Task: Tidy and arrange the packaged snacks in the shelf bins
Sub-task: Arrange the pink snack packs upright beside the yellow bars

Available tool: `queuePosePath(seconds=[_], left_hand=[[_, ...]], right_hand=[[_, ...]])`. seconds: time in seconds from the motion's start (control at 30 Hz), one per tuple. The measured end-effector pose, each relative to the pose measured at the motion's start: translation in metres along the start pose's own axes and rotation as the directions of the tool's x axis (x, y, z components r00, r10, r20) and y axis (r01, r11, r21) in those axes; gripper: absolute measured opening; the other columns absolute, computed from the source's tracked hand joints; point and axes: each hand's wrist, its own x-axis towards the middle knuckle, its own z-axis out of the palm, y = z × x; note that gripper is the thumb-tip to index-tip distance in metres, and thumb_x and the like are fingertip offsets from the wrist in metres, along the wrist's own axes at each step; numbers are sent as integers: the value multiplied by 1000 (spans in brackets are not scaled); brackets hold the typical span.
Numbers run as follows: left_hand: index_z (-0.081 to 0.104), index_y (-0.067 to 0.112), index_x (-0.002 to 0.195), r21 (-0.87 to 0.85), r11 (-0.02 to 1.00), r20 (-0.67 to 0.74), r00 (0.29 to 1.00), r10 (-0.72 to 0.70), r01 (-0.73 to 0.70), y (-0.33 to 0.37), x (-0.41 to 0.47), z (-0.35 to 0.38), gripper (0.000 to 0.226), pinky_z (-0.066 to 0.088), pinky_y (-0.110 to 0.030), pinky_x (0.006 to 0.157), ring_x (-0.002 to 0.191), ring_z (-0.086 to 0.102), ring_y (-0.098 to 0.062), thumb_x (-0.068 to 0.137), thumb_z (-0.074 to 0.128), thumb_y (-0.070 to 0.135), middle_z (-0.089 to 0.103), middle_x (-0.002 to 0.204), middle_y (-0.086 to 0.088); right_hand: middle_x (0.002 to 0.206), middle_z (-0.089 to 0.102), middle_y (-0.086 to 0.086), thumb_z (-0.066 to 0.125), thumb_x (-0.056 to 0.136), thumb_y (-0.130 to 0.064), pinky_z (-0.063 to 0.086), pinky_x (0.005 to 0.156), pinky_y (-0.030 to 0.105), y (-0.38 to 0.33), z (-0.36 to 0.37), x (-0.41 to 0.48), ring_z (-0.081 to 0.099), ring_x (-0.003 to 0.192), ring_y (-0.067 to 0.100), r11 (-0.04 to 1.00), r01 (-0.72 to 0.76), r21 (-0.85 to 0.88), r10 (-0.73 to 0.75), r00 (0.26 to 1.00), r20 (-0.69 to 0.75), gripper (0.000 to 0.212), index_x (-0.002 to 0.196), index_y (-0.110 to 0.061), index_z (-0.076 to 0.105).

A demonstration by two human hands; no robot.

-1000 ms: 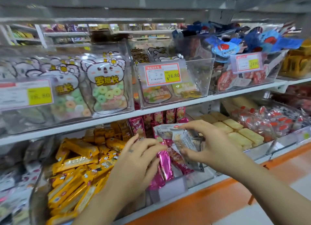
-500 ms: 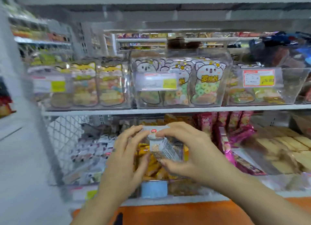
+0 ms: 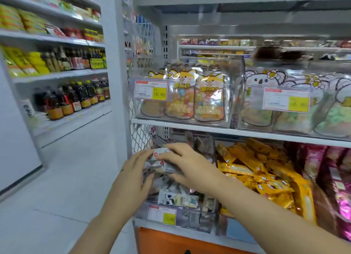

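A small silver-white snack packet point(image 3: 158, 159) is held between both hands over the leftmost clear bin point(image 3: 190, 218) of the lower shelf. My right hand point(image 3: 191, 168) grips the packet from above and the right, fingers over its top and thumb beneath. My left hand point(image 3: 133, 175) touches the packet's left end with loosely bent fingers. The bin below holds several similar grey-white packets point(image 3: 177, 197). Part of the held packet is hidden by my fingers.
Yellow snack bars point(image 3: 260, 170) fill the bin to the right, pink packets point(image 3: 334, 170) beyond. The upper shelf point(image 3: 237, 132) carries clear bins of candy bags point(image 3: 193, 99) with price tags. A white upright point(image 3: 118, 82) borders the unit; bottles point(image 3: 72, 99) stand on shelves across the aisle at left.
My view and both hands have swung left along the shelf, from the pink packets past the yellow bars to the leftmost bin. The packet has been carried along and lowered over that bin.
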Motion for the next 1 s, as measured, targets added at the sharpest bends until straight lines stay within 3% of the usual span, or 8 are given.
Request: queuePosePath(seconds=[0.13,0.33,0.5,0.67,0.83,1.0], left_hand=[[21,29,146,-1,997,135,988,-77,78,-10,-5,15,61,35,-28,104,137,29,-12,93,51,24,18,152,11],[26,31,145,25,999,140,989,-46,43,-9,-9,28,59,31,-26,106,135,30,-9,93,52,29,22,151,13],[40,31,138,23,998,81,996,48,-50,18,-6,28,48,37,-29,102,127,38,-9,92,52,30,36,141,15],[53,33,125,-39,979,51,978,203,-201,82,-1,43,33,48,-35,87,106,52,-6,93,50,30,49,124,17],[63,31,110,-91,934,68,934,352,-345,165,0,81,27,46,-25,68,87,57,-6,86,51,29,64,101,13],[62,33,111,-181,881,152,872,464,-437,244,-6,125,26,44,-27,78,94,57,-7,90,48,30,63,103,15]], right_hand=[[157,9,0,61,90,-27,16,117,43,16,22,4,7,144,22,988,-127,-86,133,988,79,71,146,-40,20],[151,28,-6,53,94,-29,22,113,34,19,19,-9,23,138,16,983,-172,-60,178,978,109,50,141,-34,37],[136,46,-11,54,93,-29,31,107,27,18,2,-38,38,127,10,985,-173,17,173,985,10,41,134,-30,47],[115,59,-11,55,92,-31,38,94,22,30,-27,-94,48,111,8,979,-204,28,206,974,-99,31,123,-28,58],[99,66,-15,57,86,-32,44,81,19,56,-56,-176,54,93,2,947,-316,55,320,932,-168,23,106,-29,67],[95,65,-17,56,85,-31,43,72,16,86,-83,-262,54,84,0,868,-493,57,495,851,-177,23,104,-29,68]])
